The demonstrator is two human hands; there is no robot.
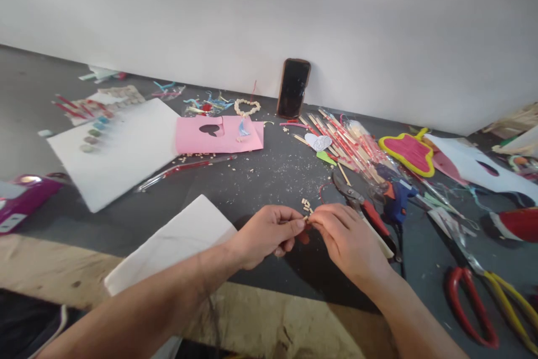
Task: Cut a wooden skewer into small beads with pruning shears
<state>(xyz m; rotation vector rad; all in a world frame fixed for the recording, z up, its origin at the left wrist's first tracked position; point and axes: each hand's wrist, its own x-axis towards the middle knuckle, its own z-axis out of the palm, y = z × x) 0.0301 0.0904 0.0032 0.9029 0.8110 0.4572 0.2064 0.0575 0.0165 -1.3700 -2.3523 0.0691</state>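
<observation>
My left hand and my right hand meet fingertip to fingertip over the dark table. Between the left thumb and forefinger is a small tan wooden piece. The right fingers are pinched together at its other side; what they grip is too small to make out. Just beyond the fingertips lie several short cut wooden pieces. Red-handled pliers rest right of my right hand, beside a blue glue gun. A white foam sheet lies partly under my left forearm.
A phone leans on the wall. Wrapped sticks lie behind my right hand. Pink paper, a beaded loop and a white board are further left. Scissors with red and yellow handles lie at the right.
</observation>
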